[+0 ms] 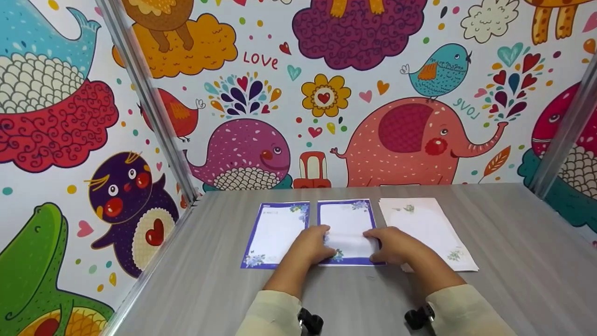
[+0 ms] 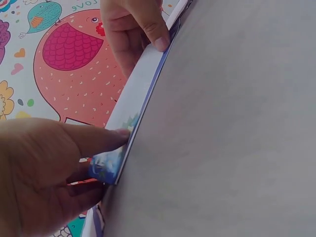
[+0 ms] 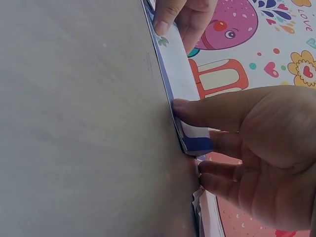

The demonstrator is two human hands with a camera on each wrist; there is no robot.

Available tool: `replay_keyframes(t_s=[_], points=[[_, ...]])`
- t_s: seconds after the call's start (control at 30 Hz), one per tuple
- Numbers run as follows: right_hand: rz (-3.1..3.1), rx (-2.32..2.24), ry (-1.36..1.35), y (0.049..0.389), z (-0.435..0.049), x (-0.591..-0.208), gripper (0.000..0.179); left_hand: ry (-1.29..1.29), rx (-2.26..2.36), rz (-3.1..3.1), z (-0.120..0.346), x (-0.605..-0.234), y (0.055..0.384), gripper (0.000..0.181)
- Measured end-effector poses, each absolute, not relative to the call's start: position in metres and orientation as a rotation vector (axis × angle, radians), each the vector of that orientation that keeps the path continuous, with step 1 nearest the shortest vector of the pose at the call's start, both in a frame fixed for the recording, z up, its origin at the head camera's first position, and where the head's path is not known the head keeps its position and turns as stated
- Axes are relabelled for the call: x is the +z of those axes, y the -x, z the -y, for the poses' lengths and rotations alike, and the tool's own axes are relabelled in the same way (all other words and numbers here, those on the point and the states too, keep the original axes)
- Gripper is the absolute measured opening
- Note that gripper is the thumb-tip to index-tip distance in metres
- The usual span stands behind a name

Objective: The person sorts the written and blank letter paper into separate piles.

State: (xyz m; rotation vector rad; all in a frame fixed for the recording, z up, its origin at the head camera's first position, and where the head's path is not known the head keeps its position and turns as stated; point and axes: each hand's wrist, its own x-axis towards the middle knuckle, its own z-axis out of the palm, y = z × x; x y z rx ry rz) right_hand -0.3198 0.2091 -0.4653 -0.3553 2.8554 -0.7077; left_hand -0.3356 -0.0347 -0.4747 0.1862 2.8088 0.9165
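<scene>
A sheet of stationery paper (image 1: 347,217) with a purple-blue border and blue flowers lies between the two hands, in the middle of the table. My left hand (image 1: 311,245) grips its left side, thumb near the front edge by a printed flower corner. On the opposite side, my right hand (image 1: 394,245) holds the paper the same way. Both wrist views show the thumbs on top at the near edge and the other fingers around the sides. The paper's lower half bulges slightly between the hands, and other layers show at its edge in the right wrist view.
Left of it lies a similar purple-bordered sheet (image 1: 280,233). To the right is a pile of pale sheets (image 1: 429,228) with small green plant prints, its edges uneven. The grey wood-grain table (image 1: 210,289) meets a cartoon-printed wall (image 1: 322,135) at the back, with metal posts at both corners.
</scene>
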Motion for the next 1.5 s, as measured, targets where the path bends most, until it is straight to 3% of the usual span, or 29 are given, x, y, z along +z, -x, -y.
replay_keyframes(t_s=[0.5, 0.8, 1.23, 1.5], points=[[-2.883, -1.02, 0.191, 0.33, -0.208, -0.469, 0.049, -0.124, 0.974, -2.854, 0.032, -0.475, 0.339, 0.058], [-2.832, -1.207, -0.058, 0.334, -0.212, -0.465, 0.055, 0.048, 1.211, -2.9, 0.031, -0.474, 0.342, 0.046], [-2.797, -1.233, -0.126, 0.336, -0.218, -0.468, 0.06, 0.214, 1.236, -2.8, 0.034, -0.476, 0.342, 0.038], [-2.761, -1.233, -0.128, 0.336, -0.22, -0.47, 0.044, 0.169, 1.213, -2.834, 0.036, -0.475, 0.34, 0.036]])
